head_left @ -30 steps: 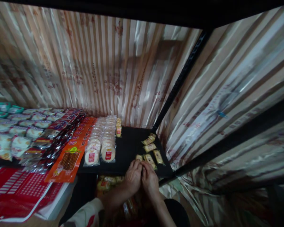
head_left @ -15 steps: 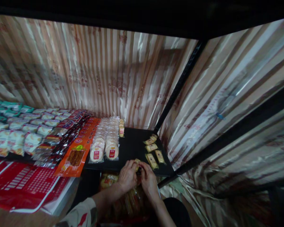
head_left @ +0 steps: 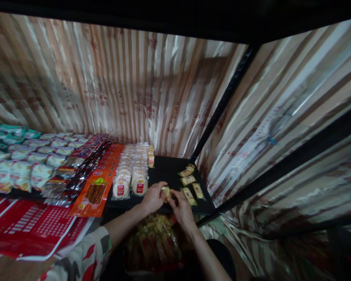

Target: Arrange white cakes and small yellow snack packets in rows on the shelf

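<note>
My left hand (head_left: 152, 197) and my right hand (head_left: 179, 207) meet at the front edge of a black shelf (head_left: 166, 175). Together they pinch a small yellow snack packet (head_left: 165, 192) between their fingers. Just right of it lie several more yellow packets (head_left: 190, 186) flat on the shelf. Left of my hands stand two rows of round wrapped cakes (head_left: 132, 171) with red labels. Below my forearms sits a clear bag of yellow and red packets (head_left: 153, 242), partly hidden by my arms.
Orange snack packs (head_left: 98, 183), dark red packs (head_left: 76, 164) and white-green packs (head_left: 17, 160) fill the shelf to the left. Red printed cartons (head_left: 32, 230) lie at lower left. Striped shiny cloth (head_left: 134, 89) backs the shelf; a black post (head_left: 222, 101) stands at its right corner.
Both hands have moved up onto the shelf with a yellow packet between them. The view has shifted, and the bag below my arms shows more.
</note>
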Demonstrator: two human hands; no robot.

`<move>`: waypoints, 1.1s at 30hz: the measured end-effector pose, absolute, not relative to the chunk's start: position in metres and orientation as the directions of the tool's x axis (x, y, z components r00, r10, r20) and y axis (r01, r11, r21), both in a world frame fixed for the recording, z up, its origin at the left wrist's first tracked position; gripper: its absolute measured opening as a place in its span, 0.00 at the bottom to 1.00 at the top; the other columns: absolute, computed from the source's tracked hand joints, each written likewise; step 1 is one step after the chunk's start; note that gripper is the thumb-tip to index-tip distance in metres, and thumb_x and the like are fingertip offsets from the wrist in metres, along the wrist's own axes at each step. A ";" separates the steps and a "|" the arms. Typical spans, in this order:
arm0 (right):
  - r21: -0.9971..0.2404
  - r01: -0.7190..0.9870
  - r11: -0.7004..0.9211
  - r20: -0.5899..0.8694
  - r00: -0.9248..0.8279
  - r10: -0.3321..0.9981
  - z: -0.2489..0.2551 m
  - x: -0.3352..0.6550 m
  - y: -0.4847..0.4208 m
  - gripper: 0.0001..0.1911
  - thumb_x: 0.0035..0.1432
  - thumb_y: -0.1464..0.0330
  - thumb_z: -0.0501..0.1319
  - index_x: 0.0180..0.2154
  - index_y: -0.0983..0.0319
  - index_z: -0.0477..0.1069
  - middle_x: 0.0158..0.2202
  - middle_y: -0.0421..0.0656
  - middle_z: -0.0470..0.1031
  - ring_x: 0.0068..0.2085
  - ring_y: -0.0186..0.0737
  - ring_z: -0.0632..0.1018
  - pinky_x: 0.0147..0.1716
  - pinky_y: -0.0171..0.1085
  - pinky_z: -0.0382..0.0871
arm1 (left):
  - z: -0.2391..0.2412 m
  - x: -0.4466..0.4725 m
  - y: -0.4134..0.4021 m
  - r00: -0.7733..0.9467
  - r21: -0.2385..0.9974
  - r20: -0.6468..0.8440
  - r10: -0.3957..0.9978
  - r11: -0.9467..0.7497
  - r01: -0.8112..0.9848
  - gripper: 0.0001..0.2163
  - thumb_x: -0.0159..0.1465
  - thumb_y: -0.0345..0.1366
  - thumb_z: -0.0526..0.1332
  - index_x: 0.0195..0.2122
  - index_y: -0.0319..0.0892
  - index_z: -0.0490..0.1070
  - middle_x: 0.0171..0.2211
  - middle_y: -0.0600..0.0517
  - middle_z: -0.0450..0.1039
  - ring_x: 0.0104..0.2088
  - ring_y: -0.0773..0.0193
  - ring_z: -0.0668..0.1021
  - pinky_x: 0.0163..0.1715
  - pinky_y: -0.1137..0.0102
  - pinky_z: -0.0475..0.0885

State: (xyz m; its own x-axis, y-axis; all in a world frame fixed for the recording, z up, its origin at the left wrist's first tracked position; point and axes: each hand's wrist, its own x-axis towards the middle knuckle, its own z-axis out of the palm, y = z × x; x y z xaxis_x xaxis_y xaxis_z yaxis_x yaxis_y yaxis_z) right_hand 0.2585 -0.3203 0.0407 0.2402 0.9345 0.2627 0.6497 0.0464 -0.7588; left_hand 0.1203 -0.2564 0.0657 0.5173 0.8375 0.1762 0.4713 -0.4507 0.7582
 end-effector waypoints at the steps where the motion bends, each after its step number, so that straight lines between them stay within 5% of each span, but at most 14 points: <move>1: -0.766 0.641 0.046 0.263 0.248 0.932 0.042 0.259 -0.318 0.16 0.54 0.65 0.55 0.42 0.63 0.72 0.40 0.49 0.74 0.41 0.44 0.76 0.41 0.42 0.72 | 0.068 0.122 -0.253 0.502 0.773 0.172 0.847 -0.432 0.465 0.17 0.58 0.28 0.51 0.48 0.41 0.66 0.46 0.48 0.72 0.47 0.62 0.73 0.52 0.65 0.66; 8: -0.785 0.619 -0.006 0.245 0.319 0.916 0.039 0.263 -0.298 0.16 0.53 0.64 0.54 0.42 0.63 0.71 0.37 0.47 0.75 0.37 0.43 0.76 0.37 0.40 0.72 | 0.068 0.132 -0.248 0.338 0.836 0.205 0.919 -0.344 0.428 0.20 0.57 0.27 0.51 0.53 0.37 0.61 0.46 0.44 0.69 0.39 0.65 0.75 0.47 0.66 0.70; 16: -0.770 0.634 -0.066 0.182 0.317 0.931 0.013 0.266 -0.280 0.15 0.53 0.67 0.53 0.42 0.63 0.71 0.38 0.48 0.75 0.38 0.42 0.76 0.39 0.39 0.70 | 0.037 0.149 -0.271 0.238 0.863 0.113 0.965 -0.215 0.458 0.26 0.58 0.28 0.49 0.59 0.29 0.53 0.57 0.37 0.59 0.59 0.57 0.62 0.60 0.63 0.57; 33: -0.837 0.543 -0.062 0.122 0.296 0.947 0.000 0.262 -0.208 0.16 0.51 0.66 0.54 0.41 0.62 0.72 0.39 0.47 0.76 0.39 0.42 0.77 0.40 0.39 0.71 | 0.026 0.177 -0.237 0.161 0.903 -0.166 0.973 0.084 0.422 0.24 0.64 0.34 0.43 0.61 0.29 0.50 0.66 0.41 0.39 0.65 0.61 0.45 0.64 0.66 0.43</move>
State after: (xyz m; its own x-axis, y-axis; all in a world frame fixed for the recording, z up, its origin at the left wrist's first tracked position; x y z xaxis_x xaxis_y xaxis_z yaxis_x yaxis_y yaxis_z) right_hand 0.2620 -0.2084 0.0000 0.2963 0.9472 0.1224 0.5430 -0.0616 -0.8375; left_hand 0.1771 -0.2371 0.0257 0.1612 0.9729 -0.1658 0.4217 0.0840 0.9028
